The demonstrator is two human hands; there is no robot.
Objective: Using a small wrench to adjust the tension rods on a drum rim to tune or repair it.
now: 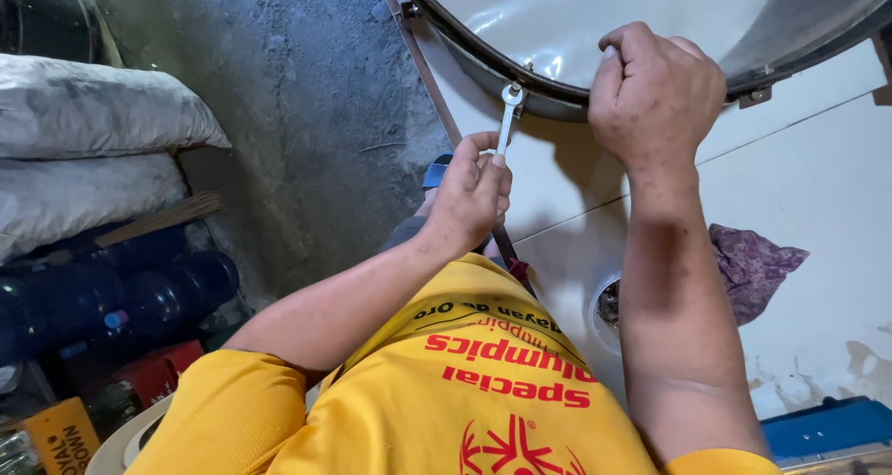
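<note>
The left hand (pixel 472 196) is closing its fingers around the shaft of a small silver wrench (pixel 507 114), whose ring end is sitting on a fitting at the drum's metal rim (pixel 483 59), toward twelve o'clock from the hand. The lower wrench shaft is hiding inside the grip. The right hand (pixel 653 94), at three o'clock from the wrench, is curling over the rim; its fingertips are out of sight. The drum (pixel 595 10) is running off the top edge. A purple rag (pixel 751 266) is lying at five o'clock.
</note>
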